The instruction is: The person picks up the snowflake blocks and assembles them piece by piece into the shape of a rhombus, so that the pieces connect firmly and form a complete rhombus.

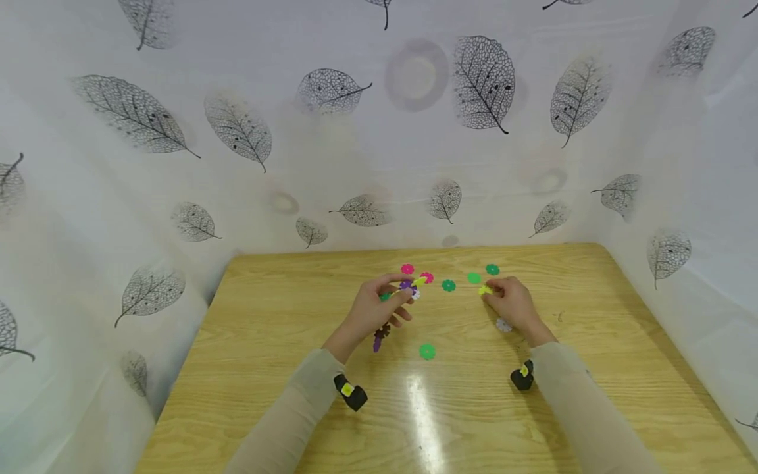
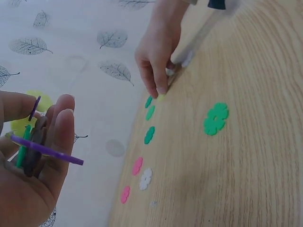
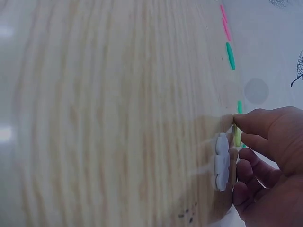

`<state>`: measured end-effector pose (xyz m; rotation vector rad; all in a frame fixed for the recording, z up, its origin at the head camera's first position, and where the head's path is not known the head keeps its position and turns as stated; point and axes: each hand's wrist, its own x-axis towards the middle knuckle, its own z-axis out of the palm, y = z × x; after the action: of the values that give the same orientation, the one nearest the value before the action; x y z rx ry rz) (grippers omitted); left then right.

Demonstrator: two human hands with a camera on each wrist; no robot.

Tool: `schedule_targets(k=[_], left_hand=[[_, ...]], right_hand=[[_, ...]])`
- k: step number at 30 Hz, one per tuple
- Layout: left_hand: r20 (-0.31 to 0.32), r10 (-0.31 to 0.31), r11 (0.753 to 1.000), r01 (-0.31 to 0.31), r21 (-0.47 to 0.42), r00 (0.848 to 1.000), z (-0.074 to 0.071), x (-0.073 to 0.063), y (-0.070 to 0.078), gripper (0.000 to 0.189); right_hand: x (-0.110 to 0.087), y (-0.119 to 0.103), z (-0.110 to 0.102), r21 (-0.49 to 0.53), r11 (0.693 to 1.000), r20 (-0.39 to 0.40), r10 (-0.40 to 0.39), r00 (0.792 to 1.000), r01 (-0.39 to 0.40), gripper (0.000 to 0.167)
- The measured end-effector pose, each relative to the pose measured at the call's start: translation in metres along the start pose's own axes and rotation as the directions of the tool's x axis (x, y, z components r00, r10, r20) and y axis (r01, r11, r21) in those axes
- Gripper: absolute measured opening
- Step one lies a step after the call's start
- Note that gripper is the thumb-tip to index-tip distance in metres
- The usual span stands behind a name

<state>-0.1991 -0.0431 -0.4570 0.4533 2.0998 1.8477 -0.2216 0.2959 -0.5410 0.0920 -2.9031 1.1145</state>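
Observation:
My left hand, raised over the table, holds a cluster of flower-shaped plastic discs joined together. In the left wrist view its purple disc, brown disc, green disc and yellow disc show between the thumb and fingers; the palm hides part of it. Farther right, my right hand pinches a single yellow flower-shaped disc at the tabletop with its fingertips. Just below that hand lies a white disc, seen close up in the right wrist view.
Along the back of the wooden table lie pink discs, dark green discs and a light green disc. Another light green disc lies nearer, between the forearms. A leaf-patterned white curtain encloses the table's back and sides.

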Motion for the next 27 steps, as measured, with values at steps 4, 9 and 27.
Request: schedule_targets(k=[4, 9, 27], left_hand=[[-0.002, 0.005, 1.000, -0.005, 0.001, 1.000, -0.001, -0.001, -0.001, 0.037], [-0.001, 0.005, 1.000, -0.005, -0.006, 1.000, -0.002, -0.002, -0.002, 0.035], [-0.008, 0.014, 1.000, -0.014, 0.008, 1.000, -0.008, -0.003, -0.005, 0.037]], right_hand=[[0.002, 0.000, 0.001, -0.011, 1.000, -0.005, -0.001, 1.000, 0.001, 0.038], [0.003, 0.001, 0.001, -0.008, 1.000, -0.004, -0.001, 1.000, 0.001, 0.036], [-0.001, -0.018, -0.002, 0.083, 0.996, 0.008, 0.019, 1.000, -0.020, 0.027]])
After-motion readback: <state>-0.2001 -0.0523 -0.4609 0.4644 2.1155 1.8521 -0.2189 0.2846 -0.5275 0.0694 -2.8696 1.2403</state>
